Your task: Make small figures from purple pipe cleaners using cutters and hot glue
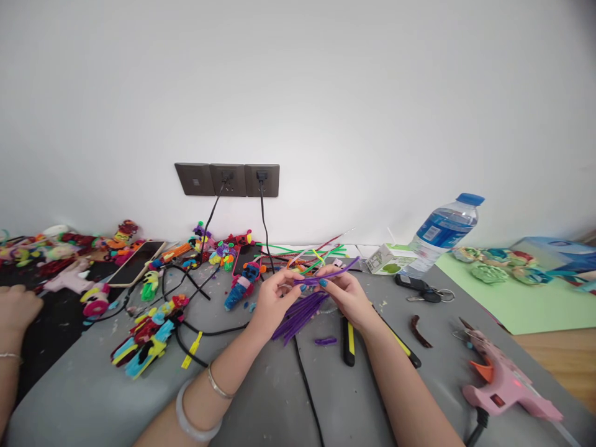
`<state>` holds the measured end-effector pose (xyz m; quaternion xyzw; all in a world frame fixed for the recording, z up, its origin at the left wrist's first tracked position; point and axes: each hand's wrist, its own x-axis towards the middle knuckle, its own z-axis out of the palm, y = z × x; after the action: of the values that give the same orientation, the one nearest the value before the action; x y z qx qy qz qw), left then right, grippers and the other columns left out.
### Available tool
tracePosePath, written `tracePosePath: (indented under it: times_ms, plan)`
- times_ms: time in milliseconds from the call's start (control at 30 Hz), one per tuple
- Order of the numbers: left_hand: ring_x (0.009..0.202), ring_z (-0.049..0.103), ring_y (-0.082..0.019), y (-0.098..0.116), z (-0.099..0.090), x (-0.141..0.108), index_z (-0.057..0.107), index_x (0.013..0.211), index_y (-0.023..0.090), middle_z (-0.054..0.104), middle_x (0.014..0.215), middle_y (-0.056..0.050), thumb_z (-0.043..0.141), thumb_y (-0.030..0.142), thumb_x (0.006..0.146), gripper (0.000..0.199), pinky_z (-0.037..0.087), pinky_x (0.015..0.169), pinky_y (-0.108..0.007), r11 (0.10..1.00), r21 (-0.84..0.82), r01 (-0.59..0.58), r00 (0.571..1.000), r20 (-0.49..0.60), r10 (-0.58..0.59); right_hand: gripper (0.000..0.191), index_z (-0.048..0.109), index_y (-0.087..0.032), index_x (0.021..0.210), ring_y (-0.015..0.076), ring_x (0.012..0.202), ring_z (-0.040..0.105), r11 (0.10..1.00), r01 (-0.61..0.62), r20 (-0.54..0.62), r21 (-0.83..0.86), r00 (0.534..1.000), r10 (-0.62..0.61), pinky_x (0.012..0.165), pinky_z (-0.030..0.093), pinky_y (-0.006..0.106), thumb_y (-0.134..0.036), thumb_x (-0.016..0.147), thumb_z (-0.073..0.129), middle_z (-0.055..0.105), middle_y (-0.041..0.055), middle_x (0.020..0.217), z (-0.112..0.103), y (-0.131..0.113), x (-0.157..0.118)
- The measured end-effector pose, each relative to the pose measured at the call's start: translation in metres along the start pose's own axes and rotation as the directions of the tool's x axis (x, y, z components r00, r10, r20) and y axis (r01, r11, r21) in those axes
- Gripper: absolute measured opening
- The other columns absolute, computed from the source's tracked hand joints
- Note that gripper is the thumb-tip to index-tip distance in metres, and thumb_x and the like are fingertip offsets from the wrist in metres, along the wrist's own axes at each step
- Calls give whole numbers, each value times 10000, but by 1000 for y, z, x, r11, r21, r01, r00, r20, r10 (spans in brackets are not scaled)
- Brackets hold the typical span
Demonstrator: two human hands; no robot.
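Note:
Between my two hands is a purple pipe cleaner (345, 268), its free end sticking out up and to the right. My left hand (274, 303) pinches it from the left with thumb and fingertips. From the right, my right hand (348, 297) pinches it too, close to the left fingertips. A bundle of purple pipe cleaners (298, 318) lies on the grey table just below my hands. A short bent purple piece (325, 341) rests nearer to me. Yellow-and-black tool handles (349, 341) lie by my right wrist, their front part hidden.
Right: a pink glue gun (505, 379), keys (431, 295), a tilted water bottle (440, 233) and a small carton (392, 259). Left: pipe-cleaner figures (146, 335), a phone (138, 263) and black cables (302, 366). Another person's hand (17, 310) is at the far left.

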<state>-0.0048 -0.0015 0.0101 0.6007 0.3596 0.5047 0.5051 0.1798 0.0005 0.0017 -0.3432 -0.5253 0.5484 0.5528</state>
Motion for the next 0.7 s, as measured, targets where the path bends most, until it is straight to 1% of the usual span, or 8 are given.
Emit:
tracePosePath:
  times_ms: [167,400,467,600,700]
  plan:
    - [794,622,-151,0,0,0,661,925,160,678,969,-66,625,248,812,148,498,690,-241,1000,3,-5,1000,-5,5,181,669,-235,859,145,689,595,1000,13,40,-21,999,-12,692,482,273,-399,806,726,621,5,841,1,-2,0]
    - [773,616,-141,1,1,0,677,923,153,686,964,-66,630,227,806,146,493,684,-233,1000,-7,11,1000,-8,-11,160,648,-232,881,134,740,591,1000,7,42,-26,999,-6,685,467,250,-371,832,708,613,9,922,-2,1,-2]
    - [765,614,-138,1,1,0,680,925,153,689,968,-66,634,225,802,149,492,680,-229,1000,-11,18,1000,-6,-18,148,645,-234,891,140,743,587,1000,3,56,-26,998,-2,665,466,248,-359,837,703,610,9,896,-3,1,-2]
    - [771,615,-142,1,0,1,680,919,152,687,975,-69,641,221,794,148,490,671,-228,1000,-17,6,1000,-11,-6,163,637,-237,892,157,681,574,999,-11,79,-40,997,15,593,465,260,-383,842,689,602,7,786,-2,2,-2]
    - [791,614,-146,0,0,1,679,916,150,679,977,-69,638,212,794,142,487,667,-224,1000,-24,-17,1000,-10,16,190,632,-235,903,161,668,575,998,-17,70,-55,997,21,572,462,261,-395,829,701,608,10,779,-2,2,-2]
